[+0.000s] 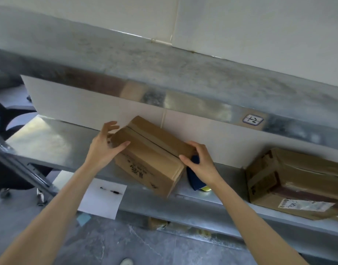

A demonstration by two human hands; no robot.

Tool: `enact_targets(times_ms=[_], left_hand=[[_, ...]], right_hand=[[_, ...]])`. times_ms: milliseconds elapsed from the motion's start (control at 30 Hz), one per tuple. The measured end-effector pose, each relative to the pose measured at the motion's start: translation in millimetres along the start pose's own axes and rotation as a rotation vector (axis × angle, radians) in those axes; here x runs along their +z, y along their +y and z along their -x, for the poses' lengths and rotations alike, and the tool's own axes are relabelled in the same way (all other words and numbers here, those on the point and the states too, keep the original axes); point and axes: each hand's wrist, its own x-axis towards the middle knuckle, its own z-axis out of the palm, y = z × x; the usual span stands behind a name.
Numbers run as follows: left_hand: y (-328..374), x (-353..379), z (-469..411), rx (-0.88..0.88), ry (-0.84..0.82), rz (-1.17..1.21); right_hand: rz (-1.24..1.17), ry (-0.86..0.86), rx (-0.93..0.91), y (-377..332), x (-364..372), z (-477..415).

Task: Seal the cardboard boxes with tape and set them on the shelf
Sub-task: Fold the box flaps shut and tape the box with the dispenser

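The person is shelving the taped cardboard box (pixel 151 155), which is overhanging the shelf (pixel 49 142) toward six o'clock. The left hand (pixel 105 146), fingers spread, is steadying it, and the right hand (pixel 200 161) is curling round its three-o'clock end. It is likely needing a push toward twelve next.

Soft, even daylight is recorded. A bright glare patch is seen on the metal shelf (pixel 40 138) left of the left grip (pixel 102 150). Smeared reflections are noted on the upper shelf edge (pixel 183 104) above both grips. A faint shadow is cast under the cardboard box (pixel 151 155), below the right grip (pixel 202 163). Straight lines are bowed by the wide lens; the margin far left of the grips is blurred.
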Motion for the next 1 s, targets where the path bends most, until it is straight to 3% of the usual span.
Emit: enact_targets(times_ms=[100, 233, 467, 633, 1000], left_hand=[[9, 11, 17, 0.067, 0.164, -0.220], [29, 37, 42, 0.072, 0.258, -0.506], [65, 67, 90, 0.078, 0.212, -0.787], [78, 72, 104, 0.107, 0.208, -0.861], [82, 76, 121, 0.081, 0.181, -0.878]], right_hand=[[0.083, -0.065, -0.052, -2, -8, 0], [0.093, -0.138, -0.115, 7, -21, 2], [0.303, -0.102, -0.193, 45, -43, 7], [0.562, -0.172, -0.106, 75, -42, 13], [0.516, -0.386, 0.065, 82, -24, 3]])
